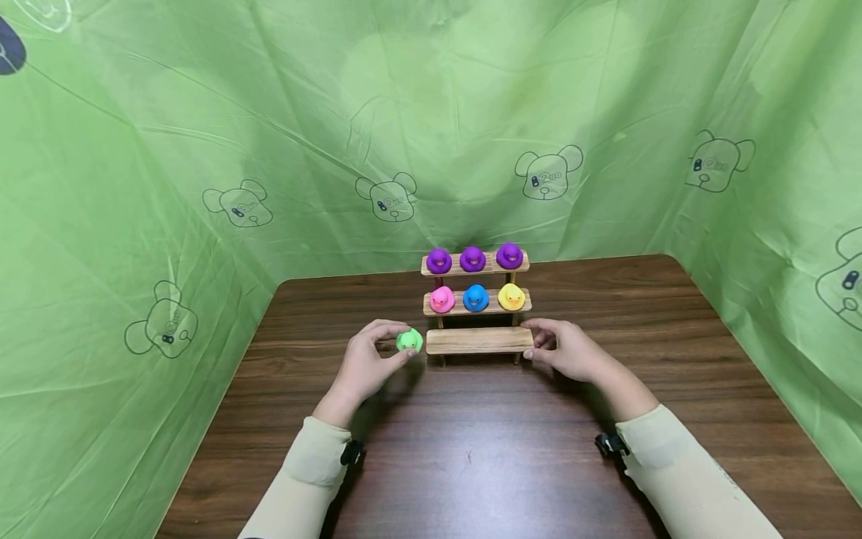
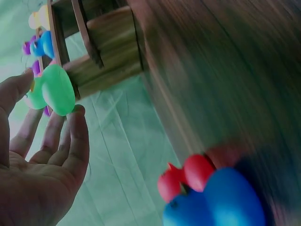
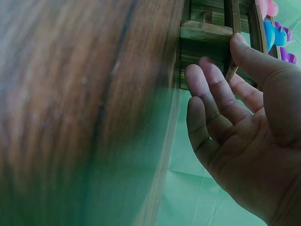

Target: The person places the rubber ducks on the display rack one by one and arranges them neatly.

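Observation:
My left hand (image 1: 367, 363) pinches a small green rubber duck (image 1: 409, 340) between thumb and fingertips, just off the left end of the lowest shelf. My right hand (image 1: 569, 350) grips the right end of that shelf, thumb at its front corner and forefinger at its back corner. The three-step wooden display stand (image 1: 480, 341) bears three purple ducks (image 1: 473, 260) on its top step. Along the middle step sit a pink duck (image 1: 442, 299), a blue duck (image 1: 475, 298) and a yellow duck (image 1: 512, 297). Its lowest step is bare.
In the left wrist view, a red duck (image 2: 197, 172) and another blue duck (image 2: 235, 200) sit on the table close to the left hand; the head view does not show them. Green cloth (image 1: 458, 150) walls surround the dark wooden table (image 1: 465, 457) at the back and sides.

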`<state>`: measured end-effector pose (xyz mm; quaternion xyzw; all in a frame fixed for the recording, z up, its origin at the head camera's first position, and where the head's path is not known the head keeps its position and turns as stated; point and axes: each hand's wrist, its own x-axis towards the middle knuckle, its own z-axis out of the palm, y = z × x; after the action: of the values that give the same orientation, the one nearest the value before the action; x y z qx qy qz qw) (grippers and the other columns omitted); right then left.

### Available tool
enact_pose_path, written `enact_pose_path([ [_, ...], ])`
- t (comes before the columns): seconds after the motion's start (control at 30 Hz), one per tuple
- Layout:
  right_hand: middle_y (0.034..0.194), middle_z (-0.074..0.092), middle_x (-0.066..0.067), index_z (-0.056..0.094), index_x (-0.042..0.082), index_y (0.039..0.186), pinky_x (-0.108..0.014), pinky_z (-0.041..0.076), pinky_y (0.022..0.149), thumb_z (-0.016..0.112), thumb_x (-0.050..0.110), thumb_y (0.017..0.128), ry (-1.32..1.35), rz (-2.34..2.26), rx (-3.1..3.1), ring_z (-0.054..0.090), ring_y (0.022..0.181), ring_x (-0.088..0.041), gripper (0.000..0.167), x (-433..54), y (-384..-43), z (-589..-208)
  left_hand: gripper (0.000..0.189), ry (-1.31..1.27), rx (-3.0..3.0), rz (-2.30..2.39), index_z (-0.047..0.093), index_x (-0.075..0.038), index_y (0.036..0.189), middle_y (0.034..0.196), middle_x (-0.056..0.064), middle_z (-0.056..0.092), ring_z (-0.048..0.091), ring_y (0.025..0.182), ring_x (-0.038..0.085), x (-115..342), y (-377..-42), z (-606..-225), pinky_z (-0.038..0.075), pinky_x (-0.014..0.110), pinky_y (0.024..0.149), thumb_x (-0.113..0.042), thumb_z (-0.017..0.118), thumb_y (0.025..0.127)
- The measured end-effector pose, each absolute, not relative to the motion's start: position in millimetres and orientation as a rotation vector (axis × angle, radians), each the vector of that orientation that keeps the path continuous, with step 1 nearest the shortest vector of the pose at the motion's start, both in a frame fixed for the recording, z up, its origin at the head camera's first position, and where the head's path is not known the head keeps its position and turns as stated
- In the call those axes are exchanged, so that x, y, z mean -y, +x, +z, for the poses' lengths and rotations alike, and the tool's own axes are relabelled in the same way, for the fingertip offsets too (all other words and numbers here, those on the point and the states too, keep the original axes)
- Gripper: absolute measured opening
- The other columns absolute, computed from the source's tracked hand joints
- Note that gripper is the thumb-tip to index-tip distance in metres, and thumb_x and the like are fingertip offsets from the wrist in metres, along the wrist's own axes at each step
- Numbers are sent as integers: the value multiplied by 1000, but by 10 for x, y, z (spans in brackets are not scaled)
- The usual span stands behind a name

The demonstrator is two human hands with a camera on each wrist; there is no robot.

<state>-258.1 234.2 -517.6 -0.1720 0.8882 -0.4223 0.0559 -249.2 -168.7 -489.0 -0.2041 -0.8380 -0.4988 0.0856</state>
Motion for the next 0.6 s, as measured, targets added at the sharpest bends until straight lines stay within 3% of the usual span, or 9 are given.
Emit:
enact_pose_path([
  [0.6, 93, 71, 0, 64, 7, 139, -33, 57, 70, 84, 16, 91, -517, -1279, -2720, 67, 82, -17, 53, -2334, -2579, -5178, 37, -738, 2481, -1472, 77, -5, 117, 118, 2, 71, 72, 99, 20, 1160, -2583, -4923, 62, 35, 86, -9, 91, 83],
])
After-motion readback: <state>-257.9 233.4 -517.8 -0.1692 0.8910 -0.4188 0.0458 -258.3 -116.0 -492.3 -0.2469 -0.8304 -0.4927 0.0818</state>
